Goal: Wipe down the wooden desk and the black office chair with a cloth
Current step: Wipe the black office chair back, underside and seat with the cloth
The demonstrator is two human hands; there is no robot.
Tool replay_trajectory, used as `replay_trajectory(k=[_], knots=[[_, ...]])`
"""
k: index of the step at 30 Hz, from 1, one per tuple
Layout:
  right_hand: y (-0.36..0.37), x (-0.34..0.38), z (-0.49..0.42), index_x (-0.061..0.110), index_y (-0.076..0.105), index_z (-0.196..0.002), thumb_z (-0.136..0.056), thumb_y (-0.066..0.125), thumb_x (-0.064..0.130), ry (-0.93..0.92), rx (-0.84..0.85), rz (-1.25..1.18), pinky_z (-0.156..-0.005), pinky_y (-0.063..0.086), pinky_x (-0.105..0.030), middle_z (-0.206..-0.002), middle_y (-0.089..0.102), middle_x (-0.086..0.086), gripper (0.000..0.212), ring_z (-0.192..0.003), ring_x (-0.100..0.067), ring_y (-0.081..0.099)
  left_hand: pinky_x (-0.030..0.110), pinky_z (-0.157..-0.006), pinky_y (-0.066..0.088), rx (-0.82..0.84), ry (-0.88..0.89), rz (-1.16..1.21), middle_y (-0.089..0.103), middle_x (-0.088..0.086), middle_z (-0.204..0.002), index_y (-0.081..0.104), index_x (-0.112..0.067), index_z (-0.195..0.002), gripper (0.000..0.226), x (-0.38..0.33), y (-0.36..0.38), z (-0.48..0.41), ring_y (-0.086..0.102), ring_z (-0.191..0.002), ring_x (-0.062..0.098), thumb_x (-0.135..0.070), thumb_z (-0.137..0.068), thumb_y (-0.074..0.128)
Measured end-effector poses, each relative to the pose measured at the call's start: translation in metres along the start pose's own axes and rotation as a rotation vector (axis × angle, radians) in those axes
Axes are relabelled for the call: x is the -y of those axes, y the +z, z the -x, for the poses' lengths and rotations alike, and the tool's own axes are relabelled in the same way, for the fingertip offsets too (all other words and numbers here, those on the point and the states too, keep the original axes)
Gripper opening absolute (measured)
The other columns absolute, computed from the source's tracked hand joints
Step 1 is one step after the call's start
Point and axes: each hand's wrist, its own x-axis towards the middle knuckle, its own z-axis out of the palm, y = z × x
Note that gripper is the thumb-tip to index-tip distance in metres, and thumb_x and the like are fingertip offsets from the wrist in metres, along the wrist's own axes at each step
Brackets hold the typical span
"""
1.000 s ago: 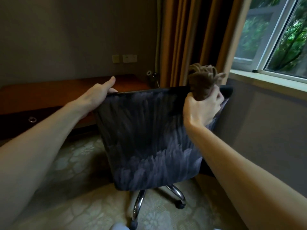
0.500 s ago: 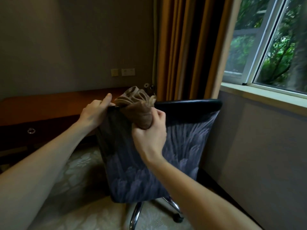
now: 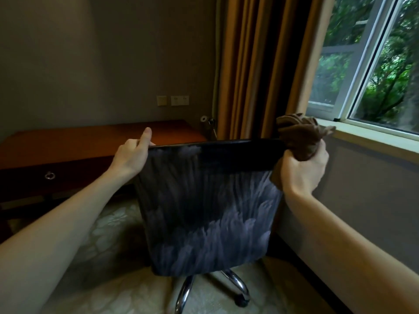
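Observation:
The black office chair stands in front of me with its back toward me, on a chrome wheeled base. My left hand grips the top left corner of the backrest, thumb up. My right hand holds a bunched brown cloth against the top right corner of the backrest. The wooden desk runs along the wall behind the chair on the left, with a ring pull on its dark drawer front.
Orange-brown curtains hang behind the chair. A window and its sill lie to the right above a grey wall. Wall sockets sit above the desk. A small lamp-like object stands at the desk's right end. Patterned carpet covers the floor.
My right hand with the cloth slid from the backrest's top left, near my left hand, across to its top right corner. My left hand kept its grip on the left corner.

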Motion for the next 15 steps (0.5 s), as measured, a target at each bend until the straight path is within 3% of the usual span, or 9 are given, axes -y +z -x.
replay_trajectory(k=[2, 5, 8, 11, 13, 15], knots=[[-0.001, -0.006, -0.021, 0.034, 0.054, -0.137, -0.079, 0.061, 0.025, 0.034, -0.038, 0.006, -0.092, 0.040, -0.028, -0.135, 0.056, 0.001, 0.059, -0.116, -0.021, 0.059, 0.039, -0.087, 0.038, -0.024, -0.024, -0.058, 0.068, 0.007, -0.094, 0.075, -0.021, -0.103, 0.076, 0.001, 0.001, -0.003, 0.061, -0.093, 0.022, -0.069, -0.104, 0.017], [-0.001, -0.015, -0.043, 0.033, 0.055, -0.135, -0.077, 0.059, 0.026, 0.096, -0.063, 0.014, -0.101, 0.048, -0.039, -0.131, 0.062, 0.000, 0.058, -0.116, -0.025, 0.062, 0.041, -0.090, 0.038, -0.031, -0.017, -0.145, 0.067, 0.004, -0.098, 0.073, -0.023, -0.108, 0.078, 0.007, 0.001, -0.012, 0.060, -0.102, 0.025, -0.072, -0.102, 0.014], [-0.001, -0.028, -0.052, 0.034, 0.057, -0.129, -0.073, 0.057, 0.028, 0.146, -0.059, 0.009, -0.101, 0.051, -0.042, -0.120, 0.067, 0.002, 0.056, -0.110, -0.025, 0.064, 0.047, -0.099, 0.041, -0.030, 0.017, -0.233, 0.065, 0.006, -0.119, 0.070, -0.025, -0.119, 0.078, 0.016, -0.004, -0.023, 0.056, -0.118, 0.028, -0.074, -0.100, 0.012], [-0.002, -0.040, -0.052, 0.034, 0.059, -0.124, -0.071, 0.057, 0.028, 0.165, -0.035, -0.004, -0.098, 0.052, -0.042, -0.113, 0.070, 0.001, 0.053, -0.106, -0.025, 0.066, 0.053, -0.123, 0.023, -0.016, 0.003, -0.339, 0.043, 0.007, -0.160, 0.058, -0.022, -0.144, 0.082, 0.034, -0.020, -0.041, 0.030, -0.152, 0.030, -0.074, -0.101, 0.010], [-0.004, -0.044, -0.052, 0.037, 0.060, -0.121, -0.070, 0.056, 0.028, 0.174, -0.019, -0.035, -0.093, 0.053, -0.038, -0.102, 0.071, 0.005, 0.052, -0.097, -0.022, 0.067, 0.052, -0.128, 0.011, 0.003, -0.051, -0.427, 0.026, 0.007, -0.169, 0.043, -0.021, -0.156, 0.079, 0.048, -0.032, -0.054, 0.014, -0.158, 0.029, -0.069, -0.104, 0.008], [-0.009, -0.046, -0.056, 0.038, 0.062, -0.120, -0.069, 0.057, 0.026, 0.181, 0.032, -0.062, -0.088, 0.053, -0.033, -0.092, 0.069, 0.011, 0.052, -0.087, -0.011, 0.067, 0.056, -0.126, 0.014, -0.044, -0.146, -0.466, 0.028, 0.018, -0.166, 0.038, -0.013, -0.158, 0.072, 0.059, -0.038, -0.063, 0.018, -0.156, 0.038, -0.059, -0.109, 0.013]])
